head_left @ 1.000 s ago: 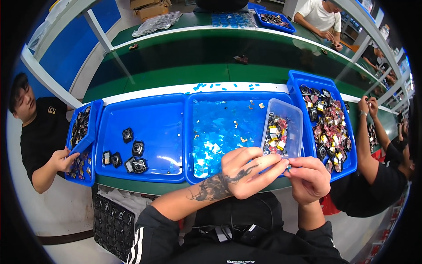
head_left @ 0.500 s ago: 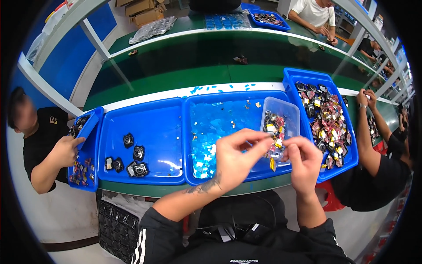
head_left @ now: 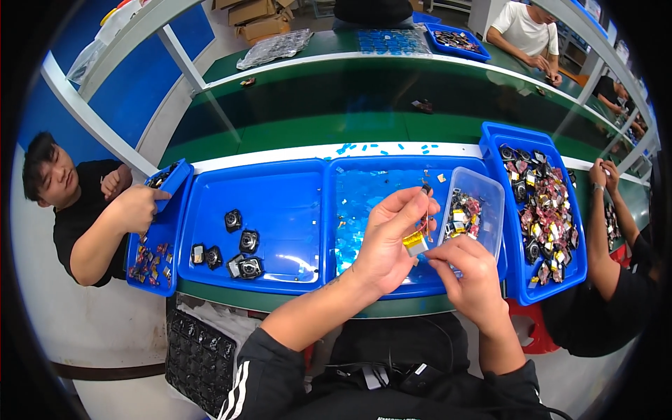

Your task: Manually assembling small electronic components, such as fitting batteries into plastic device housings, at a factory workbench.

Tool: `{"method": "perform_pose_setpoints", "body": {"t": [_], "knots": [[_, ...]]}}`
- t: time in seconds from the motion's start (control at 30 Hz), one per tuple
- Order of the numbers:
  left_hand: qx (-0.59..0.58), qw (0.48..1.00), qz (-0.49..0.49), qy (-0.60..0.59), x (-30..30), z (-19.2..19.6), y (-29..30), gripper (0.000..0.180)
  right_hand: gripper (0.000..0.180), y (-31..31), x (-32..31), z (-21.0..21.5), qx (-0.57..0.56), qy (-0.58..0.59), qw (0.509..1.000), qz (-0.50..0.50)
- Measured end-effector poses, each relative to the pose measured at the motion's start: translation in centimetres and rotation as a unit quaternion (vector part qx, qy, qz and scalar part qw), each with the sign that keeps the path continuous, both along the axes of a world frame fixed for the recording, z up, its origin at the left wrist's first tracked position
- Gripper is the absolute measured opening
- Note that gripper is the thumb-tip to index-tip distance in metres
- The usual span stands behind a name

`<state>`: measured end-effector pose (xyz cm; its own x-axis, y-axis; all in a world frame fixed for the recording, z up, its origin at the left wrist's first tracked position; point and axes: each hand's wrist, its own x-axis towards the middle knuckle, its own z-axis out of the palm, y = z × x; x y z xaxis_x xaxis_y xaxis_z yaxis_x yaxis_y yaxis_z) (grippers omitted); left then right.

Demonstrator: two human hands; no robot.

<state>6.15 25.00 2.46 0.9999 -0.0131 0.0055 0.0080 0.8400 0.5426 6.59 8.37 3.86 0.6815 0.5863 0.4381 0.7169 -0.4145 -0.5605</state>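
Above the blue tray lined with blue film (head_left: 360, 189), my left hand (head_left: 385, 245) has its fingers closed on a small part with a black end at the thumb. Thin red wires run from it to a yellow and silver battery (head_left: 416, 243) lying by my palm. My right hand (head_left: 470, 276) is pinched at the battery's lower right corner, where a bit of blue shows; whatever is between the fingertips is too small to make out. Just beyond my right hand stands a clear plastic box (head_left: 483, 192) with several small parts with red wires.
On the right is a blue tray (head_left: 514, 280) heaped with wired parts and black camera-like units. A left blue tray (head_left: 280, 269) holds several black units (head_left: 249, 241). A person (head_left: 91, 203) at far left grips another tray. Behind runs a green bench (head_left: 315, 105) with a white rail.
My left hand has turned palm-up, bringing the battery into sight. My right hand has moved lower, to the battery's corner. The whole view has shifted, so the trays sit farther right and lower.
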Motion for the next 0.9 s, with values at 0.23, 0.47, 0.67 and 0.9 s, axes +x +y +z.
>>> {"method": "perform_pose_setpoints", "body": {"t": [0.23,0.47,0.67,0.9], "knots": [[-0.031,0.999,0.017,-0.028,0.1,-0.1,0.4,0.015,0.02,0.9,-0.7,0.8,0.053,0.012,0.998,-0.026],[0.03,0.993,0.111,-0.033,-0.3,0.3,-0.5,0.019,0.052,2.1,-0.9,1.6,0.154,0.018,0.987,-0.051],[0.152,0.968,0.184,-0.075,-0.9,0.4,-0.6,0.017,0.037,2.5,-0.5,0.6,0.211,-0.054,0.976,-0.016],[0.206,0.958,0.139,-0.144,-1.1,0.8,-0.5,0.033,0.011,1.8,-0.3,2.3,0.401,0.251,0.88,-0.037]]}}
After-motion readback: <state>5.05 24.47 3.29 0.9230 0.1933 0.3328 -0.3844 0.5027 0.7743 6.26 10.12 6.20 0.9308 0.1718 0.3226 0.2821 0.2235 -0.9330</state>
